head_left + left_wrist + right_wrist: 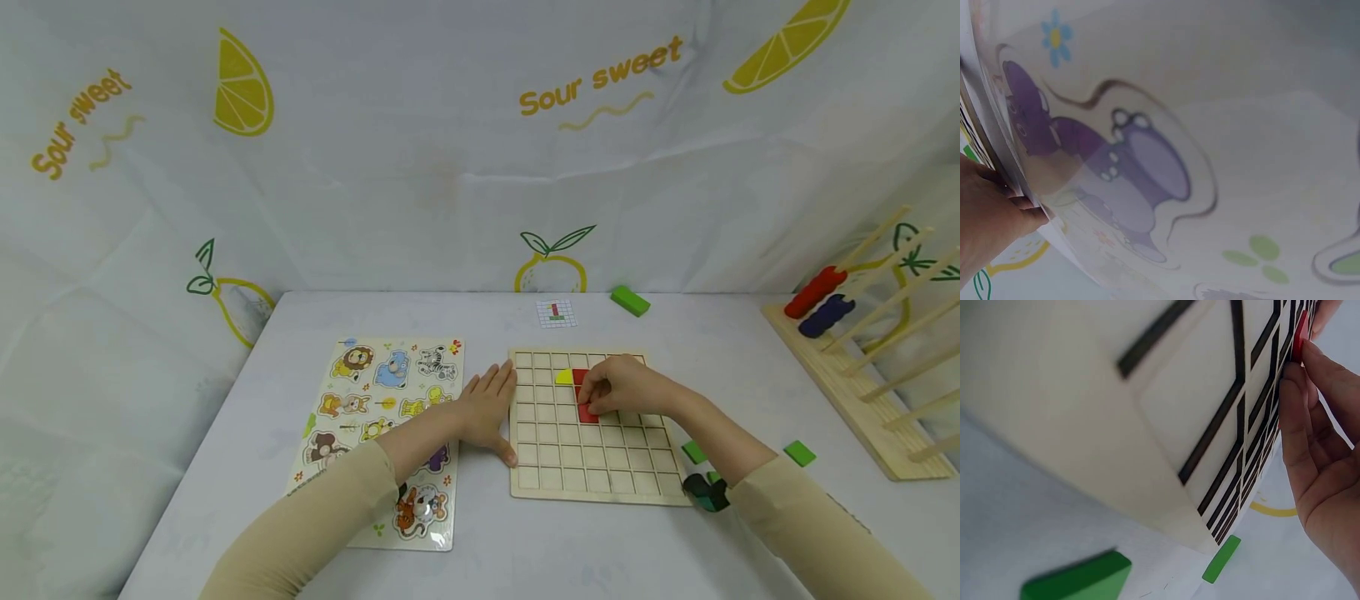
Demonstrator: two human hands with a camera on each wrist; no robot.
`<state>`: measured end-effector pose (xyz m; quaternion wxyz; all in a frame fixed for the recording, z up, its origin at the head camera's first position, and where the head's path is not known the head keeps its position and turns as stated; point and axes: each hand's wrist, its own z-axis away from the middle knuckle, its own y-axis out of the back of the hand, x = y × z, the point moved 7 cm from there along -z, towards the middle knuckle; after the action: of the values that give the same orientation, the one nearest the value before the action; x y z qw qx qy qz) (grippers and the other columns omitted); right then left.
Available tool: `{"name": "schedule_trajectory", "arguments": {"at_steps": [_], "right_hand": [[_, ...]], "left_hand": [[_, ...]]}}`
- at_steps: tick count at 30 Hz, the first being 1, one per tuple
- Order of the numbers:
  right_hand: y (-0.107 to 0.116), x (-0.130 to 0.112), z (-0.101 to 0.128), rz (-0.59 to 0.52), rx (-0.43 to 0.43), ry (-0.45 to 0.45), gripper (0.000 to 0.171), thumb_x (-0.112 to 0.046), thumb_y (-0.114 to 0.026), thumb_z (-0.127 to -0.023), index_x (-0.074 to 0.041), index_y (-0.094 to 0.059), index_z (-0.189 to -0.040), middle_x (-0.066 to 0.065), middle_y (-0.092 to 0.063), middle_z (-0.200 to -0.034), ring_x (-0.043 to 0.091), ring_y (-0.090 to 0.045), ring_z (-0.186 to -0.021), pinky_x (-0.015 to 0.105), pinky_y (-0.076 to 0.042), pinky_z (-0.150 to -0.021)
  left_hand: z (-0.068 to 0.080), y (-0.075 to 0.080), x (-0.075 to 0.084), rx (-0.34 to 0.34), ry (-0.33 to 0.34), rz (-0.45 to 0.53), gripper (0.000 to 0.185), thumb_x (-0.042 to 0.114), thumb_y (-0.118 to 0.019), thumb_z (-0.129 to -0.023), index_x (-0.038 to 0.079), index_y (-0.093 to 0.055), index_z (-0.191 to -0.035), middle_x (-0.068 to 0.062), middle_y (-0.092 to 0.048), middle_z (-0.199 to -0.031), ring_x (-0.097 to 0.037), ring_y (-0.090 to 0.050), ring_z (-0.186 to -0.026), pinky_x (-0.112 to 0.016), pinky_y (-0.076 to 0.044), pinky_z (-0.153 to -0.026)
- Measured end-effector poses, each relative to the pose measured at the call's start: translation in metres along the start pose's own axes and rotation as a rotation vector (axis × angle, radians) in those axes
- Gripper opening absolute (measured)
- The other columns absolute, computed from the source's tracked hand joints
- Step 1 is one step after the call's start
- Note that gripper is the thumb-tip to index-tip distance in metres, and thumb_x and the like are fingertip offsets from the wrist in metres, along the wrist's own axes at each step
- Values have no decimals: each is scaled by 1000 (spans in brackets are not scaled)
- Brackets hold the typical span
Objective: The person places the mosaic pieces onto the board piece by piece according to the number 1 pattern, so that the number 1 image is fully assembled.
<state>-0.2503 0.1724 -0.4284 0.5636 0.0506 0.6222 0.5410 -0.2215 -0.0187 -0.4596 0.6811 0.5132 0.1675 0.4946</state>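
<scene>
A wooden grid board lies in the middle of the table in the head view. Flat beside its left edge rests my left hand, fingers spread and straight, thumb near the lower left side. My right hand is over the upper part of the grid, its thumb and finger pinching a red square tile. That tile's red edge shows at the fingertips in the right wrist view. More red sits just above in the same column, partly hidden by the fingers, with a yellow piece to its left.
An animal puzzle board lies left, under my left forearm. Behind the grid are a small pattern card and a green block. Loose green tiles lie right of the grid; a pegged wooden rack stands at the far right.
</scene>
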Motion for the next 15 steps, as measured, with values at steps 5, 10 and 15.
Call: {"name": "schedule_trajectory", "arguments": {"at_steps": [5,10,15], "right_hand": [[-1,1,0,7,0,-19,9,-6,-75,-83,-13,-74,-88,-4,-71,-81,7,-59,-73,19,-51,-66],[-3,2,-2,15,-2,-28,10,-7,-76,-83,-15,-74,-87,-5,-70,-81,7,-59,-73,20,-52,-66],[-3,2,-2,16,-4,-28,10,-7,-76,-83,-15,-73,-86,-5,-69,-79,8,-59,-72,20,-51,-65]], "left_hand": [[0,0,0,1,-4,2,134,60,-81,-69,5,2,-159,-10,13,-168,-29,7,-158,-47,-5,-129],[0,0,-1,2,-4,1,135,60,-81,-69,5,3,-159,-10,13,-168,-29,7,-158,-48,-5,-129],[0,-1,-1,0,-2,-2,135,60,-81,-69,6,3,-159,-10,13,-168,-29,7,-158,-47,-5,-129]]}}
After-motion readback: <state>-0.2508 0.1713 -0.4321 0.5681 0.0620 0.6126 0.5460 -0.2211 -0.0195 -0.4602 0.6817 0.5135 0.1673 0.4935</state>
